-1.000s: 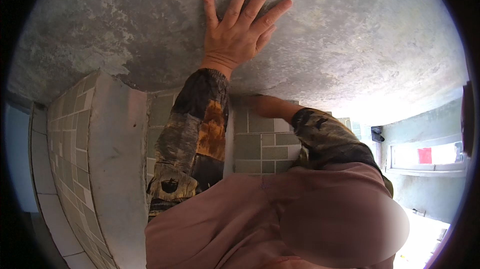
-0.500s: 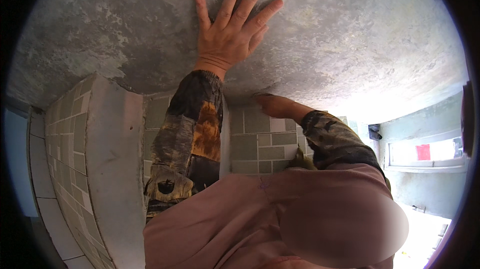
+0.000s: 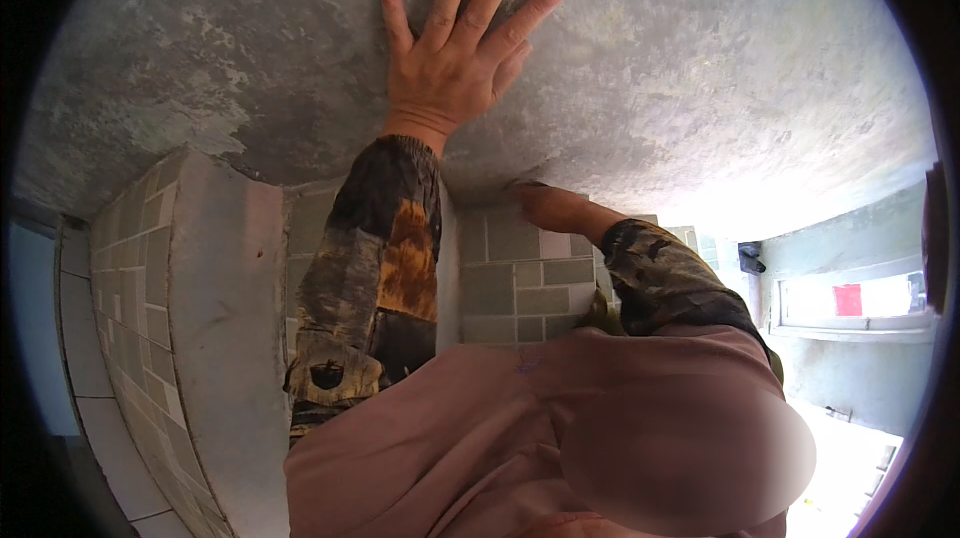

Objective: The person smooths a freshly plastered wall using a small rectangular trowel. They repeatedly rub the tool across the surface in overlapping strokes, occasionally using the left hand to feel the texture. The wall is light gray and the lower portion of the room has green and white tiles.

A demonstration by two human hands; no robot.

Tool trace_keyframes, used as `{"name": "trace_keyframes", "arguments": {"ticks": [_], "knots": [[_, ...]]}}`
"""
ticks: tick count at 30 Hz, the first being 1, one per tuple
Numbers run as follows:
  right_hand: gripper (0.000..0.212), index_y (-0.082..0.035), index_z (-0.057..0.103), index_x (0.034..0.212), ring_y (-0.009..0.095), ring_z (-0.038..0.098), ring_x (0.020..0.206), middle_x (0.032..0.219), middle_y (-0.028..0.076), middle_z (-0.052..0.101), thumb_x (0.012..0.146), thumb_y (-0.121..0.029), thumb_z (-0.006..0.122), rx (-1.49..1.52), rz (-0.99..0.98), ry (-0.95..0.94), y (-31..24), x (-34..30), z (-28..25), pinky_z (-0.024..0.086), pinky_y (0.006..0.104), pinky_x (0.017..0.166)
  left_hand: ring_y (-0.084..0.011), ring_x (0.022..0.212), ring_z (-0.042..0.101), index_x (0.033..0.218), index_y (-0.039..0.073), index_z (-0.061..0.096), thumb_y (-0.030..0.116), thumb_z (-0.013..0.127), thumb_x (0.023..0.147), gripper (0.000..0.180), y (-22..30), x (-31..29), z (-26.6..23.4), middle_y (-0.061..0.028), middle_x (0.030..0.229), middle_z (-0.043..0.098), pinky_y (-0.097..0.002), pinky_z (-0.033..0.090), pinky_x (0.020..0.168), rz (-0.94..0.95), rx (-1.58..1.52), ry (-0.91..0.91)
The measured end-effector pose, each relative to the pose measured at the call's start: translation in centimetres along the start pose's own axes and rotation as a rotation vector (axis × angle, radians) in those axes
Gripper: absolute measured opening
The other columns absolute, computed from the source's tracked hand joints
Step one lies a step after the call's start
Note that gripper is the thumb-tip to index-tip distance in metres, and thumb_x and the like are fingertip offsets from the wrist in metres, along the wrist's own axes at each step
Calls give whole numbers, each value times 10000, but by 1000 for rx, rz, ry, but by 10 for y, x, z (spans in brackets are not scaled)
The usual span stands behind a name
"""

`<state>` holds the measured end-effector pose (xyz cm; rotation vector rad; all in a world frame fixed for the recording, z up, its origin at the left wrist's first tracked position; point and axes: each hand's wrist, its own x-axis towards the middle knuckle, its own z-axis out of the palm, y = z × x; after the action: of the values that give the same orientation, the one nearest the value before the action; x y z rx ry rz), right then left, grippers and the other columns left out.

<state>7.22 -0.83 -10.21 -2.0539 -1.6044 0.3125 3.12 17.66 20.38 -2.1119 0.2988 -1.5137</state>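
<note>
My left hand (image 3: 437, 68) lies flat, fingers spread, against a rough, mottled grey plaster surface (image 3: 680, 68). Nothing is held in it. Lower and to the right, my right hand (image 3: 550, 208) is at the edge where the grey surface meets the tiles (image 3: 487, 290). Its fingers look curled and mostly face away from me. A thin dark edge shows by the fingertips, but what it belongs to is too hidden to name. Both forearms wear patterned sleeves (image 3: 340, 268) in black, brown and orange.
A pale upright ledge (image 3: 225, 308) with tiled sides stands on the left. Brownish-pink cloth (image 3: 430, 448) on my body fills the lower middle. At the far right are a bright window (image 3: 880, 298) with a red patch and a small dark object (image 3: 750, 257) on the wall.
My left hand sits slightly higher and farther left in the picture, still spread flat. My right hand has turned slightly and stays in nearly the same spot along the edge.
</note>
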Motion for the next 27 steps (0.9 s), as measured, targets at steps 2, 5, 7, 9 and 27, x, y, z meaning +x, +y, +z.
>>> {"name": "trace_keyframes", "arguments": {"ticks": [2, 5, 7, 9, 27], "knots": [[183, -19, 679, 875, 302, 492, 1235, 1289, 188, 550, 856, -131, 535, -82, -83, 32, 9, -22, -17, 388, 369, 1073, -273, 1410, 264, 1385, 430, 458, 485, 480, 924, 465, 0, -1, 2, -15, 1492, 374, -657, -64, 1111, 5, -10, 9], [176, -25, 677, 861, 304, 506, 1206, 1234, 184, 572, 849, -132, 537, -383, -180, -11, 28, -60, -48, 401, 374, 1054, -276, 1412, 259, 1383, 429, 461, 489, 479, 924, 463, 1, -5, 4, -16, 1493, 374, -654, -65, 1113, -44, -34, -52], [171, -29, 674, 851, 295, 516, 1183, 1184, 171, 588, 845, -136, 540, -556, -322, -40, 32, -70, -57, 409, 375, 1040, -276, 1413, 257, 1381, 430, 464, 492, 478, 924, 461, 2, -7, 4, -14, 1493, 374, -652, -65, 1115, -75, -44, -87], [167, -34, 672, 842, 284, 521, 1162, 1136, 156, 599, 841, -140, 543, -469, -229, -94, 26, -61, -51, 414, 376, 1028, -272, 1415, 256, 1378, 432, 466, 495, 477, 924, 458, 2, -5, 3, -9, 1494, 374, -649, -64, 1117, -79, -54, -88], [277, -4, 646, 1075, 282, 486, 1252, 1321, 150, 533, 879, -166, 537, -365, -143, -56, 7, -40, -48, 370, 361, 1100, -273, 1409, 264, 1374, 420, 478, 497, 486, 918, 462, 1, 4, -7, -11, 1483, 389, -646, -62, 1119, -75, -56, -81]]}}
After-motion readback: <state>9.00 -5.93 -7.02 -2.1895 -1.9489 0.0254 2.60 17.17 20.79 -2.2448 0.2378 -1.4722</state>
